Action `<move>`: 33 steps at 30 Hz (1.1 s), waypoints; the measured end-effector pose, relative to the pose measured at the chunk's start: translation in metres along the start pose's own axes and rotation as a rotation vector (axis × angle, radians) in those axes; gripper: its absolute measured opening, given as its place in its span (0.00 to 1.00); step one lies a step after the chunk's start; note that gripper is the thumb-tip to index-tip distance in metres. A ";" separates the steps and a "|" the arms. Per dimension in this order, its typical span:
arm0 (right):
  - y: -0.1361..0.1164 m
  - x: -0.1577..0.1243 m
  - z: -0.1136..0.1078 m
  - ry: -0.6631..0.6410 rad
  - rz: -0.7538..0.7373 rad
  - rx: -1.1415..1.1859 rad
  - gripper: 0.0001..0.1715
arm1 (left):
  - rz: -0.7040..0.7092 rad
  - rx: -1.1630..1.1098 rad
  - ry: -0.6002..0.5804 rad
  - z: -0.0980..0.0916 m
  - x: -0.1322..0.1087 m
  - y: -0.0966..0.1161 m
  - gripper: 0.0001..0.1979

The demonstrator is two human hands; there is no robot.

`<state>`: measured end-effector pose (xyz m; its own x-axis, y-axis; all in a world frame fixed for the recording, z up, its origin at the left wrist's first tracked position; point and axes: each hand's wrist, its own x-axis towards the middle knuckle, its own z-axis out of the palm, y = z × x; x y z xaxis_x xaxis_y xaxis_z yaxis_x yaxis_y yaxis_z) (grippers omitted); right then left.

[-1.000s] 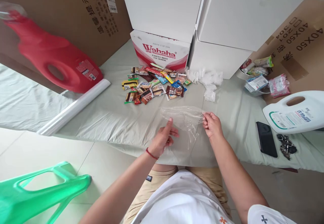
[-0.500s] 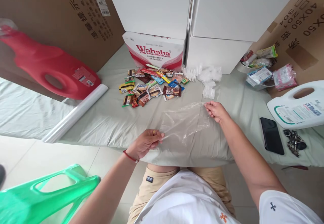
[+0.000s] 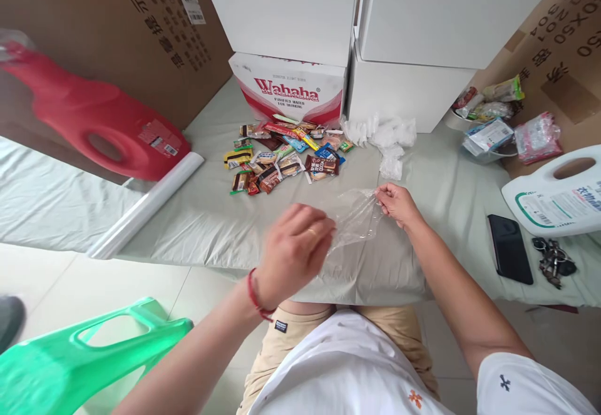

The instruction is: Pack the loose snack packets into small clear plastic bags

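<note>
A clear plastic bag (image 3: 355,218) hangs between my two hands above the pale green sheet (image 3: 206,227). My left hand (image 3: 293,249) is raised with its back to the camera, fingers curled on the bag's left edge. My right hand (image 3: 397,204) pinches the bag's upper right corner. A heap of wrapped snacks (image 3: 286,155) lies on the sheet beyond the bag, in front of a Wahaha carton (image 3: 288,89). Crumpled clear bags (image 3: 382,136) lie to the right of the snacks.
A red detergent jug (image 3: 94,117) and a roll of clear film (image 3: 145,205) lie at left. White boxes (image 3: 413,20) stand behind. At right lie a white jug (image 3: 554,199), a black phone (image 3: 509,256), keys (image 3: 551,261) and packets (image 3: 498,124). A green stool (image 3: 89,352) stands at lower left.
My left hand has lifted from the sheet's edge and moved right toward my right hand, bunching the bag between them. My right hand has stayed in place.
</note>
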<state>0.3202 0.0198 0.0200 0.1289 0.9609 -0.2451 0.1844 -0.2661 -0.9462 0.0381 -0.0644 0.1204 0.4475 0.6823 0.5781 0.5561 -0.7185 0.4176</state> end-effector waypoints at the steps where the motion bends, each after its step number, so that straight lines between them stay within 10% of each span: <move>1: 0.000 -0.001 0.000 -0.002 -0.011 -0.002 0.18 | 0.048 -0.010 -0.074 0.009 0.004 0.003 0.07; 12: 0.021 0.018 -0.023 0.083 -0.111 -0.020 0.25 | -0.523 0.294 -0.486 0.070 -0.037 -0.047 0.18; 21: 0.026 -0.047 -0.023 0.028 0.034 -0.329 0.55 | -0.459 0.392 -0.518 0.079 -0.072 -0.053 0.37; 28: 0.052 -0.081 -0.055 0.024 0.087 -0.238 0.24 | -0.429 0.408 -0.554 0.066 -0.089 -0.071 0.41; 33: 0.022 -0.102 -0.040 0.316 -0.335 -0.783 0.15 | -0.421 0.382 -0.570 0.063 -0.090 -0.077 0.43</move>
<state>0.3501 -0.0871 0.0327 0.1889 0.9623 0.1958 0.8552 -0.0632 -0.5144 -0.0007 -0.0626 -0.0078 0.3784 0.9234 -0.0643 0.9126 -0.3605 0.1930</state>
